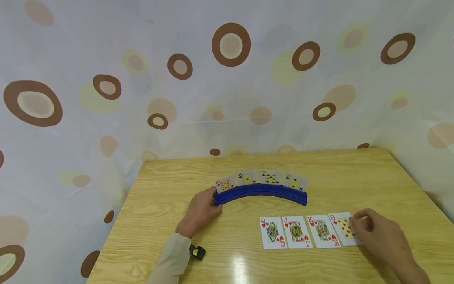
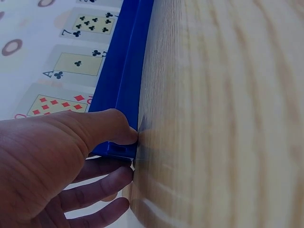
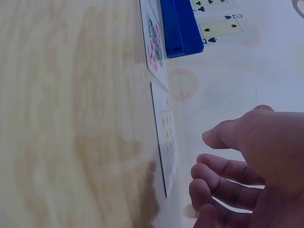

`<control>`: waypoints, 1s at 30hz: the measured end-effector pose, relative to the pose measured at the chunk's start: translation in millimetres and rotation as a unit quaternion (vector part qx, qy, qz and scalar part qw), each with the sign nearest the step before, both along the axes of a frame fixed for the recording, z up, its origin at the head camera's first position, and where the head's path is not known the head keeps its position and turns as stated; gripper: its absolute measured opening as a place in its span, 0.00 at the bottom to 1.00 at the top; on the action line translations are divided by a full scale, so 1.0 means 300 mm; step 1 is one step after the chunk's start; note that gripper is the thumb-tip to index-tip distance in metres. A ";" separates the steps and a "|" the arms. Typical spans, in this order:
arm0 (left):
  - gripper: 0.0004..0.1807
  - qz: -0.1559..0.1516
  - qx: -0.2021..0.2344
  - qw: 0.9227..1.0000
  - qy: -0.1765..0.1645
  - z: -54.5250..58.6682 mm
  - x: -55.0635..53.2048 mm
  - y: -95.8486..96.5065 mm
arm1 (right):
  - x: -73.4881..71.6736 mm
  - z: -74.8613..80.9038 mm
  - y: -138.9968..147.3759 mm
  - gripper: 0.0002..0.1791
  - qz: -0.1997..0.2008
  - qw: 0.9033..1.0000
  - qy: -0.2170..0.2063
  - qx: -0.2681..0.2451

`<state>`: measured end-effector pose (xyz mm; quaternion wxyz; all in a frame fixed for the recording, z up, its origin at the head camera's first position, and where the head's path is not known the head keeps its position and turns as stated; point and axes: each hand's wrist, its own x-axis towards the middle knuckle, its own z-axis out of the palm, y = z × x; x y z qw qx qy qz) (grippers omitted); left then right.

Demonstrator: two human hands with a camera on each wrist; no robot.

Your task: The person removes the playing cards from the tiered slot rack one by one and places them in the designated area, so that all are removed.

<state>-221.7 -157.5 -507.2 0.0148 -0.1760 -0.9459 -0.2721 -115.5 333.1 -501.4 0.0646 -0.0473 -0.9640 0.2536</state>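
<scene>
A curved blue card holder (image 1: 260, 190) stands on the table with the ten of diamonds (image 1: 225, 184), ace of clubs (image 1: 247, 178), seven of clubs (image 1: 271, 177) and two of spades (image 1: 294, 182) upright in it. My left hand (image 1: 203, 209) grips its left end, the thumb (image 2: 111, 127) on the front face. Face up in a row lie the queen (image 1: 272, 232), jack (image 1: 297, 232) and king of hearts (image 1: 322, 231), then a slightly tilted eight of diamonds (image 1: 344, 228). Over that eight's right edge hovers my right hand (image 1: 384, 238), fingers loosely bent, nothing between them.
The wooden table (image 1: 159, 177) reaches back to a pale wall covering (image 1: 198, 35) with brown and yellow circles. A black band with a small device (image 1: 197, 251) is on my left wrist, beside a light sleeve (image 1: 172, 258).
</scene>
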 end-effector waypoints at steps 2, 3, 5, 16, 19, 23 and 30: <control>0.21 -0.001 0.001 1.000 0.000 0.001 0.001 -0.002 | -0.005 0.000 -0.014 0.15 -0.002 1.000 0.027 -0.002; 0.21 -0.001 0.000 1.000 0.000 0.001 0.001 -0.003 | -0.009 0.002 -0.022 0.13 -0.002 0.999 0.040 -0.003; 0.21 -0.002 -0.001 1.000 0.001 0.001 0.001 -0.004 | -0.019 0.007 -0.040 0.10 0.003 0.998 0.061 -0.005; 0.20 -0.004 -0.004 1.000 0.007 0.005 -0.005 -0.004 | -0.104 0.081 -0.152 0.04 0.053 0.984 0.164 -0.048; 0.19 -0.003 -0.004 1.000 0.005 0.000 -0.001 0.001 | -0.120 0.098 -0.183 0.05 0.057 0.982 0.170 -0.058; 0.19 -0.001 -0.005 1.000 0.009 -0.005 0.001 0.005 | -0.147 0.119 -0.221 0.05 0.066 0.979 0.179 -0.066; 0.18 -0.003 -0.010 1.000 0.021 -0.002 0.001 -0.001 | -0.179 0.137 -0.278 0.05 0.070 0.972 0.210 -0.083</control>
